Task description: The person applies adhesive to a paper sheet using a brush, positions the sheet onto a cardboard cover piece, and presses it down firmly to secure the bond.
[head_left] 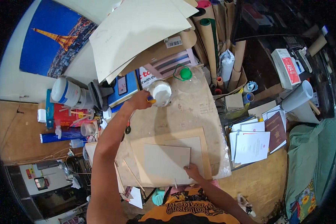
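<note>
My left hand (140, 100) reaches to the far side of the worktable. Its fingers are closed round a yellow-handled tool (151, 100), whose working end I cannot make out. That tool is at the near left rim of a round tub (161, 93) with white contents. Close to my body, my right hand (192, 171) pinches the right edge of a grey cardboard sheet (166, 160). The sheet lies on another grey board (195, 143), with a larger tan board (205, 155) beneath. A clear plastic jug (192, 82) with a green cap stands right of the tub.
Large pale boards (138, 37) lean at the back above the table (175, 119). Scissors (128, 128) lie beside my left forearm. Jars and a white bucket (65, 91) crowd the left. Paper rolls (209, 44) stand at the back right, printed sheets (250, 143) lower right.
</note>
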